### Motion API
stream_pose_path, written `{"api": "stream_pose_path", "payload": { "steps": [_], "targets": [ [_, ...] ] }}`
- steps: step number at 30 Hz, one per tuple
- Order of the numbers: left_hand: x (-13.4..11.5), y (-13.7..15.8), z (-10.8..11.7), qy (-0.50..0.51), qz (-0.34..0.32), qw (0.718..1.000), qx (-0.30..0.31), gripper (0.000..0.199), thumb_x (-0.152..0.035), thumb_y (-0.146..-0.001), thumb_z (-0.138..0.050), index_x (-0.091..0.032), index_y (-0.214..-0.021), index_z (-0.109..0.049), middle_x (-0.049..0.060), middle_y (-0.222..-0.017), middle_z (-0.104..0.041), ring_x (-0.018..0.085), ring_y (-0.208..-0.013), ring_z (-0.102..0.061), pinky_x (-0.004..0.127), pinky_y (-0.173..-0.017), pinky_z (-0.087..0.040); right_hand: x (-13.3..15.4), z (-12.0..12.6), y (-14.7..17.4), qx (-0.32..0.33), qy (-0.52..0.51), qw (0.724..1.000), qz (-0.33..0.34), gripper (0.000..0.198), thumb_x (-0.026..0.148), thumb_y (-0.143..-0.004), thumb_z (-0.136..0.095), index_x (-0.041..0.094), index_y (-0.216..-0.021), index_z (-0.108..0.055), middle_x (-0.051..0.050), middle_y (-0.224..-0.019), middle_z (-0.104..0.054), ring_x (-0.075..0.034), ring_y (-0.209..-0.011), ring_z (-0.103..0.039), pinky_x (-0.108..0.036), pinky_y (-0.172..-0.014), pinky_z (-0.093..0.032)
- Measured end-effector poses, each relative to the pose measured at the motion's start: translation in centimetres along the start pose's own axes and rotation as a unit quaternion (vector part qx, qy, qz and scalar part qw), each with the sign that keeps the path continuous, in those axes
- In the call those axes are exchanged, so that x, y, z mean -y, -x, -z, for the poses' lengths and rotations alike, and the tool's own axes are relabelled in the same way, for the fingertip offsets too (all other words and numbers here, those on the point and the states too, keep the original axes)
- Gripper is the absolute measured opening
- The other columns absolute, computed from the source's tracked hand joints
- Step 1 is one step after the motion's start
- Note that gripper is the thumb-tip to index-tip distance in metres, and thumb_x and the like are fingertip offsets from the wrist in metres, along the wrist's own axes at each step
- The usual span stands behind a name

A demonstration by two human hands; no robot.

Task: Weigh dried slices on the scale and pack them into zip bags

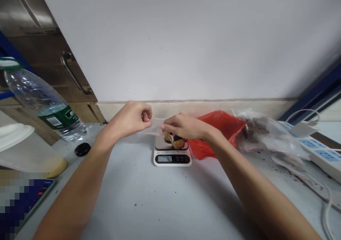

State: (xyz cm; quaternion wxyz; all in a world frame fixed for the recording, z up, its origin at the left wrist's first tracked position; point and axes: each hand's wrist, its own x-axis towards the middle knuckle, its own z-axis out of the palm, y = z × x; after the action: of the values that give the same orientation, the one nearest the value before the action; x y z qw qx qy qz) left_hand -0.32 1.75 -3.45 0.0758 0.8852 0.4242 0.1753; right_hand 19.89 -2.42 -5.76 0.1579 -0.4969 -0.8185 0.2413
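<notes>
Pinching a thin, clear plastic film [156,127] between thumb and forefinger of the left hand [133,115], with the other fingers curled in. Reaching across to the right hand [181,124], bent, with thumb and fingertips drawn close together; cannot tell whether clasped on the film's edge or merely touching it.

Beneath the right hand, resting on the plate of a small white box-shaped digital scale [172,161] with a lit display: rough brown pieces [178,143], partly covered by the fingers. Set on the pale blue-grey tabletop [149,201], near a cream skirting along the wall.

Just right of the scale, partly behind the right forearm: a crumpled translucent red plastic bag [222,124]. Beyond it, heaped clear plastic bags [277,140] with dark contents, near a white power strip with blue socket panels [321,153].

To the left, beyond the left forearm: a clear plastic bottle with a green label [50,101], a round black cap [82,149] near its base, and a translucent white-lidded container [26,149] with something yellowish at the bottom.
</notes>
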Motion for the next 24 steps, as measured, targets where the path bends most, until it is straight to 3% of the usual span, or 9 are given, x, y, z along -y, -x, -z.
{"api": "stream_pose_path", "payload": {
  "steps": [2, 4, 7, 10, 13, 17, 19, 21, 24],
  "targets": [
    [-0.2, 0.1, 0.0, 0.026, -0.025, 0.998, -0.054, 0.014, -0.030, -0.078, -0.063, -0.018, -0.082, -0.068, 0.002, -0.075, -0.070, 0.017, -0.069, -0.065, 0.028, -0.066, -0.050, 0.1, -0.4, -0.4, -0.086, -0.001, 0.996, -0.036, 0.034, 0.034, -0.095, -0.055, 0.016, -0.067, -0.064, -0.003, -0.066, -0.068, -0.013, -0.060, -0.057, -0.027, -0.060, -0.040],
    [-0.3, 0.2, 0.1, 0.063, -0.072, 0.993, -0.069, 0.041, -0.049, -0.080, -0.068, -0.020, -0.109, -0.069, 0.007, -0.105, -0.074, 0.024, -0.094, -0.068, 0.035, -0.083, -0.054, 0.1, -0.6, -0.6, -0.184, -0.040, 0.981, -0.035, 0.023, 0.023, -0.085, -0.064, 0.017, -0.063, -0.061, -0.001, -0.063, -0.066, -0.013, -0.060, -0.058, -0.026, -0.059, -0.041],
    [-0.1, 0.4, 0.0, 0.092, -0.136, 0.986, -0.005, 0.100, -0.070, -0.066, -0.077, -0.025, -0.149, -0.044, 0.012, -0.155, -0.047, 0.033, -0.138, -0.047, 0.045, -0.111, -0.042, 0.2, -0.7, -0.7, -0.224, -0.145, 0.963, 0.028, 0.017, 0.021, -0.075, -0.071, 0.017, -0.062, -0.062, -0.001, -0.064, -0.067, -0.014, -0.062, -0.060, -0.027, -0.061, -0.046],
    [0.4, 0.5, -0.1, 0.093, -0.153, 0.981, 0.077, 0.126, -0.074, -0.058, -0.080, -0.028, -0.159, -0.022, 0.011, -0.167, -0.023, 0.034, -0.152, -0.025, 0.046, -0.122, -0.027, 0.1, -0.4, -0.5, -0.198, -0.214, 0.953, 0.082, 0.017, 0.025, -0.071, -0.073, 0.018, -0.060, -0.062, -0.001, -0.066, -0.068, -0.014, -0.063, -0.061, -0.029, -0.066, -0.049],
    [0.8, 0.5, -0.2, 0.084, -0.156, 0.978, 0.115, 0.129, -0.071, -0.058, -0.082, -0.028, -0.160, -0.017, 0.011, -0.168, -0.019, 0.036, -0.153, -0.022, 0.046, -0.122, -0.025, 0.1, -0.1, -0.3, -0.188, -0.234, 0.950, 0.091, 0.011, 0.019, -0.071, -0.069, 0.017, -0.062, -0.063, -0.001, -0.069, -0.068, -0.013, -0.066, -0.061, -0.028, -0.067, -0.049],
    [0.8, 0.4, -0.2, 0.066, -0.146, 0.982, 0.095, 0.105, -0.061, -0.071, -0.078, -0.024, -0.156, -0.027, 0.012, -0.163, -0.033, 0.035, -0.148, -0.034, 0.045, -0.119, -0.030, 0.2, 0.0, -0.1, -0.147, -0.259, 0.951, 0.083, 0.013, 0.023, -0.078, -0.067, 0.019, -0.071, -0.057, 0.000, -0.074, -0.066, -0.013, -0.068, -0.063, -0.026, -0.063, -0.049],
    [1.1, 0.4, 0.0, 0.047, -0.128, 0.986, 0.094, 0.095, -0.054, -0.075, -0.074, -0.022, -0.154, -0.031, 0.013, -0.159, -0.039, 0.035, -0.144, -0.040, 0.043, -0.117, -0.032, -0.1, 0.3, 0.0, -0.153, -0.232, 0.960, 0.026, 0.010, 0.025, -0.087, -0.060, 0.021, -0.083, -0.052, -0.001, -0.079, -0.067, -0.015, -0.068, -0.065, -0.026, -0.061, -0.049],
    [1.6, 0.4, 0.1, 0.025, -0.105, 0.988, 0.115, 0.093, -0.050, -0.074, -0.072, -0.019, -0.152, -0.033, 0.014, -0.157, -0.041, 0.035, -0.142, -0.042, 0.042, -0.117, -0.033, -0.6, 0.7, 0.3, -0.157, -0.133, 0.976, -0.068, 0.004, 0.022, -0.092, -0.054, 0.022, -0.094, -0.050, -0.003, -0.087, -0.069, -0.016, -0.069, -0.066, -0.028, -0.060, -0.049],
    [2.4, 0.4, 0.3, 0.003, -0.076, 0.985, 0.157, 0.089, -0.051, -0.074, -0.070, -0.018, -0.150, -0.037, 0.014, -0.154, -0.045, 0.034, -0.138, -0.046, 0.041, -0.115, -0.034, -1.7, 1.5, 0.8, -0.047, 0.041, 0.979, -0.192, 0.010, 0.020, -0.088, -0.060, 0.021, -0.097, -0.055, -0.007, -0.097, -0.070, -0.017, -0.063, -0.064, -0.029, -0.055, -0.046]
  ]
}}
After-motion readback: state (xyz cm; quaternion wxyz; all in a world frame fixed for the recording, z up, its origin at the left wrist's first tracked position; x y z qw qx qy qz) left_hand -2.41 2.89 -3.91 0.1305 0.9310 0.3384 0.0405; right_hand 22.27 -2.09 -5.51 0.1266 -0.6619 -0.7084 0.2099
